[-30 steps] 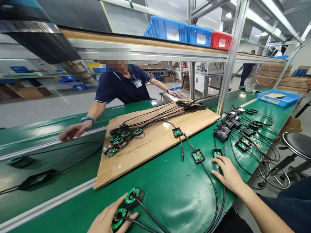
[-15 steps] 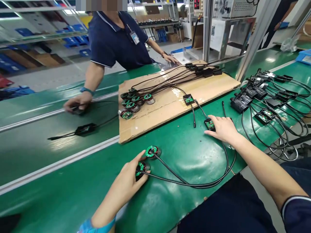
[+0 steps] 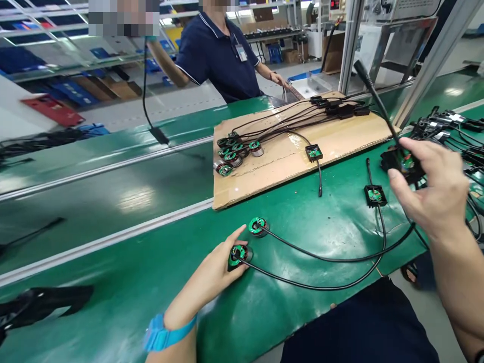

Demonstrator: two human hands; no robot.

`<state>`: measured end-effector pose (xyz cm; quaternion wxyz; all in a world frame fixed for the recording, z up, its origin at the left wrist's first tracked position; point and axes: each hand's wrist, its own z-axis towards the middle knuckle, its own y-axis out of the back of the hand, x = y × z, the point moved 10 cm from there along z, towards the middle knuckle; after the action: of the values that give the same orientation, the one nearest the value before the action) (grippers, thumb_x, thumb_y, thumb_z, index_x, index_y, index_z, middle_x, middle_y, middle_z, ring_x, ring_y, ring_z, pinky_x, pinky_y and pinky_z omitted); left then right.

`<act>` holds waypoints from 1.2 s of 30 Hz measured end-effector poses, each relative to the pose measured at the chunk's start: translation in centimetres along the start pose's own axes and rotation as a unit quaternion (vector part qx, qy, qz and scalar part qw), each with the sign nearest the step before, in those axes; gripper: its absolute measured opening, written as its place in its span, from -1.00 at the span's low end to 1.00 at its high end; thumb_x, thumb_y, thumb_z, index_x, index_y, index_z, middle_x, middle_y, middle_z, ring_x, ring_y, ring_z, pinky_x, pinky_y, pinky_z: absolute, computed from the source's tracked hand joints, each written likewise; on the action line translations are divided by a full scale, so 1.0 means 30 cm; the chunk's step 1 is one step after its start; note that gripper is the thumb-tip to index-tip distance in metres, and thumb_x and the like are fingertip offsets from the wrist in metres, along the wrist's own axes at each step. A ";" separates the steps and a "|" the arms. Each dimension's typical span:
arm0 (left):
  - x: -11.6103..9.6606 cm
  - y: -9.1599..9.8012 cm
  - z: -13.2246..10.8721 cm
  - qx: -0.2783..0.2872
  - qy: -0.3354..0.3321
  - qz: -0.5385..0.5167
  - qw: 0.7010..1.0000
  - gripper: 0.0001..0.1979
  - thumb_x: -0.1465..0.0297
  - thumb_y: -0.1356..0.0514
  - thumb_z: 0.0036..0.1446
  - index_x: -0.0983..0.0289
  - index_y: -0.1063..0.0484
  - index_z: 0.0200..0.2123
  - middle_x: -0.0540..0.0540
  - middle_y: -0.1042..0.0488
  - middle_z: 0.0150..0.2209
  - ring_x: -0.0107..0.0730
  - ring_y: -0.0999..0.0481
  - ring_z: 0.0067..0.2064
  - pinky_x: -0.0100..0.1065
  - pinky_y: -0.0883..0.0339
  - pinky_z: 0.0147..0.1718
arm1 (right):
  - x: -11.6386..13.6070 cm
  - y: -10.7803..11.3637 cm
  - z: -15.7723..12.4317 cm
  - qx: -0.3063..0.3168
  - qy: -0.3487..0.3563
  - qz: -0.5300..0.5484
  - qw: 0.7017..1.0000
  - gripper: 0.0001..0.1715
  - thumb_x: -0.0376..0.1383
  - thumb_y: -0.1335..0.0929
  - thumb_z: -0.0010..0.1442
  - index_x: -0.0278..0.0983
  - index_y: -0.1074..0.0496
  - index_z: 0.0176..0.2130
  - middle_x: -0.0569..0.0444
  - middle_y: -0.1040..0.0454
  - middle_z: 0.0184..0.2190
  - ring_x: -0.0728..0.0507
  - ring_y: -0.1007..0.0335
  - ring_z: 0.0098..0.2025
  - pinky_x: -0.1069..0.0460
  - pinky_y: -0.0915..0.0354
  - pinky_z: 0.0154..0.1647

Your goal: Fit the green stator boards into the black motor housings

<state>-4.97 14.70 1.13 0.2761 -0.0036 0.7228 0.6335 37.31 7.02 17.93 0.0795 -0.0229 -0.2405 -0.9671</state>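
My left hand (image 3: 221,262) rests on the green work surface with thumb and fingers curled around a small round motor (image 3: 238,254) topped by a green circuit board. A second motor (image 3: 257,226) stands just beyond my fingertips. Raised at the right, my right hand (image 3: 434,186) grips a small black box (image 3: 407,164) with a circuit board inside. From that box a short black cable end (image 3: 372,88) sticks up. Another open black box (image 3: 375,195) lies on the surface left of my right hand. Black cables (image 3: 321,287) curve from the motors toward the boxes.
Beyond lies a cardboard sheet (image 3: 260,179) bearing several motors, cables and boxes. Black cabled parts (image 3: 442,126) crowd the right side. A co-worker (image 3: 215,55) stands opposite, one arm raised, near a hanging black box (image 3: 159,135). A metal post (image 3: 423,70) rises at right.
My right hand has lifted a black box off the surface, uncovering another beside it. My left hand stays at the same motor. The co-worker's arm has gone up, and the view has shifted.
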 end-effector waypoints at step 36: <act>-0.021 -0.028 0.096 -0.189 -0.005 -0.138 0.972 -0.14 0.31 -0.35 0.16 0.07 -0.01 0.42 0.21 -0.20 0.31 -0.08 -0.38 0.24 -0.02 -0.25 0.29 | 0.228 -0.538 -0.358 0.296 0.147 0.202 0.922 -0.62 -0.15 -0.29 0.39 -0.08 -0.43 0.16 0.05 -0.49 0.08 -0.21 -0.43 0.02 -0.17 -0.37 0.02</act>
<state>-3.01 16.97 0.50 0.3586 -0.1525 0.5808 0.7147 27.83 15.08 1.55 0.3111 0.0958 -0.4920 -0.8074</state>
